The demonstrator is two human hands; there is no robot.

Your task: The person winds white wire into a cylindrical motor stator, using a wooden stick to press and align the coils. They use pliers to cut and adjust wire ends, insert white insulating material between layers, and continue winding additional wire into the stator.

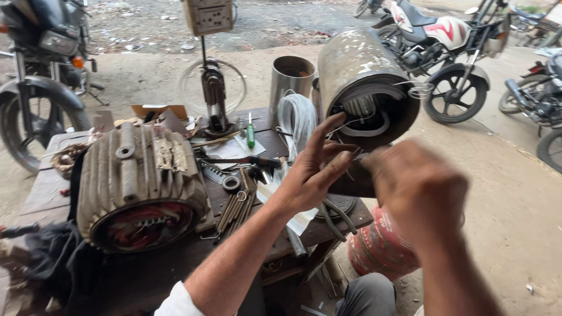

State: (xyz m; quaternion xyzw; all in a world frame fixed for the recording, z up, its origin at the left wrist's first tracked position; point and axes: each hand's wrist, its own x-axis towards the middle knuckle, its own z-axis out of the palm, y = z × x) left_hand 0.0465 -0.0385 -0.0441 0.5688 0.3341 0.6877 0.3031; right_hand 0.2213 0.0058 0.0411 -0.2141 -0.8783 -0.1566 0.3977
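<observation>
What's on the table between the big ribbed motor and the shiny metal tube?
In the head view, between the ribbed motor housing and the upright metal tube lie a green-handled screwdriver, papers, a roll of tape and thin rods.

Dark wooden bench (50,190), worn and cluttered. At left, lying on its side, ribbed motor housing (137,175). Behind it, cardboard scrap (158,109). Mid-bench: upright winding stand (214,96), green screwdriver (250,134), papers (228,151), tape roll (231,182), bundled rods (234,208). At far edge, steel tube (290,79), upright, beside white wire coil (298,120).
</observation>
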